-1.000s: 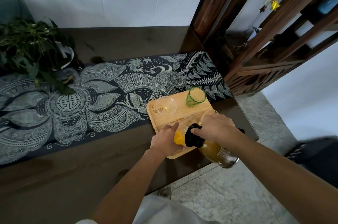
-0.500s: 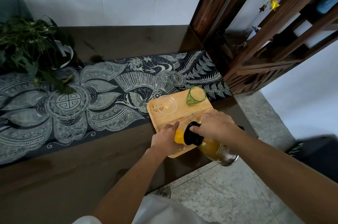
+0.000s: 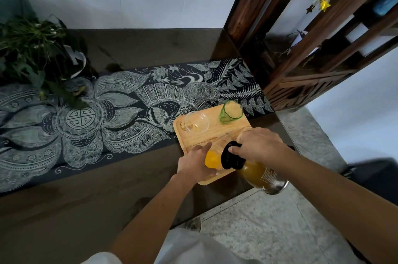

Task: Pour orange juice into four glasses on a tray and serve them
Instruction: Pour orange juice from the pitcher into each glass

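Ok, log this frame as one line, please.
phase: pouring | right hand: tilts juice bottle | left hand: steadies near glass | tray: other glasses unfilled

Wooden shelf (image 3: 318,52) blocks the right; patterned runner (image 3: 107,117) lies open left of tray (image 3: 215,132)

One head-worn wide-angle view looks forward and steeply down, close above the tray (image 3: 215,132) at the table (image 3: 86,210) edge.

The right hand (image 3: 259,147) tips a juice bottle (image 3: 256,169) into a glass (image 3: 213,158) gripped by the left hand (image 3: 195,162) on the wooden tray (image 3: 215,130).
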The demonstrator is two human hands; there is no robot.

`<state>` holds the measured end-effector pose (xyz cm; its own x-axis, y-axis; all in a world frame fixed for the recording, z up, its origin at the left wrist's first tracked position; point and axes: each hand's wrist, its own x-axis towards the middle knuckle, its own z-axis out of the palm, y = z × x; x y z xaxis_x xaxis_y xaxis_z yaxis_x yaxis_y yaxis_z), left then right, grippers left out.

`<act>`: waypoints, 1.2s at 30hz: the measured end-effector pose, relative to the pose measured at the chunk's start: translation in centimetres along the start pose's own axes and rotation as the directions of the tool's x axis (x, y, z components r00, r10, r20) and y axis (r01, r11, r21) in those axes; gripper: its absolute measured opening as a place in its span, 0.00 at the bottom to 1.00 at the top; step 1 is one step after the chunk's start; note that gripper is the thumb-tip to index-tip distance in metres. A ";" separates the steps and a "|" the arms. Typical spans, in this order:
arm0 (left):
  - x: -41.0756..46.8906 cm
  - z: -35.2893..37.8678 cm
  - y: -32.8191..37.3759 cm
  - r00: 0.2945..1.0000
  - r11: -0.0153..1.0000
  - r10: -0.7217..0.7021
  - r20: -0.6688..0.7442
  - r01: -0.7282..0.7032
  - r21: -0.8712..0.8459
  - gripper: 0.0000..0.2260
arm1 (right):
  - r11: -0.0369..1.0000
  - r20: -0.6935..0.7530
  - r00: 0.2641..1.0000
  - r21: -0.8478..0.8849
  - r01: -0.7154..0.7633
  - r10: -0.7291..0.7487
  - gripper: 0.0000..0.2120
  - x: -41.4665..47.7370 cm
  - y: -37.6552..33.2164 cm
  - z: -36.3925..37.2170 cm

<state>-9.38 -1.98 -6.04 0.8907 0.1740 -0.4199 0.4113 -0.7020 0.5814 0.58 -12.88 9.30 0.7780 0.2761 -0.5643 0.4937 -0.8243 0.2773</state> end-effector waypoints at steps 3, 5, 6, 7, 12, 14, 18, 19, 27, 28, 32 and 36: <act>0.0 0.0 0.0 1.000 1.000 -0.003 -0.004 0.003 -0.003 0.47 | 1.000 0.013 1.000 0.005 -0.020 0.020 0.21 -0.2 0.3 -0.2; 0.0 0.0 0.0 1.000 1.000 -0.002 -0.008 0.002 -0.008 0.47 | 1.000 0.011 1.000 0.003 -0.028 0.028 0.22 -0.5 0.4 -0.3; 0.0 0.1 0.0 1.000 1.000 -0.001 -0.010 0.001 -0.011 0.47 | 0.999 0.007 0.999 0.000 -0.032 0.032 0.23 -0.7 0.5 -0.4; 0.0 0.1 0.0 1.000 1.000 -0.002 -0.011 0.002 -0.013 0.47 | 0.999 0.004 0.999 -0.005 -0.039 0.039 0.24 -0.8 0.5 -0.5; 0.0 0.1 0.0 1.000 1.000 -0.017 -0.015 0.017 -0.012 0.46 | 0.998 -0.011 0.998 -0.019 -0.058 0.058 0.26 -1.0 0.6 -0.5; 0.0 0.1 0.0 1.000 1.000 -0.020 -0.017 0.020 -0.014 0.46 | 0.998 -0.015 0.998 -0.019 -0.058 0.058 0.27 -0.9 0.5 -0.5; -0.1 0.1 0.0 1.000 1.000 -0.020 -0.017 0.020 -0.016 0.45 | 0.999 -0.019 0.999 -0.016 -0.044 0.043 0.27 -0.7 0.4 -0.7; -0.1 0.1 0.0 1.000 1.000 -0.020 -0.017 0.020 -0.017 0.45 | 0.999 -0.017 0.999 -0.017 -0.039 0.039 0.26 -0.6 0.3 -0.7; -0.2 0.0 0.1 1.000 1.000 -0.021 -0.022 0.021 -0.003 0.45 | 0.999 -0.045 0.998 -0.035 -0.034 0.032 0.26 -0.3 0.1 -0.9; -0.2 0.0 0.1 1.000 1.000 -0.020 -0.020 0.020 -0.003 0.45 | 0.999 -0.046 0.998 -0.035 -0.033 0.032 0.26 -0.3 0.0 -0.9; -0.2 0.0 0.1 1.000 1.000 -0.020 -0.017 0.020 0.000 0.45 | 0.999 -0.042 0.998 -0.038 -0.037 0.036 0.27 -0.4 0.1 -1.0; -0.2 0.1 0.1 1.000 1.000 -0.024 -0.017 0.025 0.003 0.45 | 0.998 -0.045 0.998 -0.040 -0.049 0.047 0.27 -0.7 0.2 -1.3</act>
<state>-9.51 -2.15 -5.97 0.8835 0.2029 -0.4221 0.4325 -0.6995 0.5690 0.61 -12.66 10.76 0.8172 0.2589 -0.5150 0.4702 -0.8162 0.3358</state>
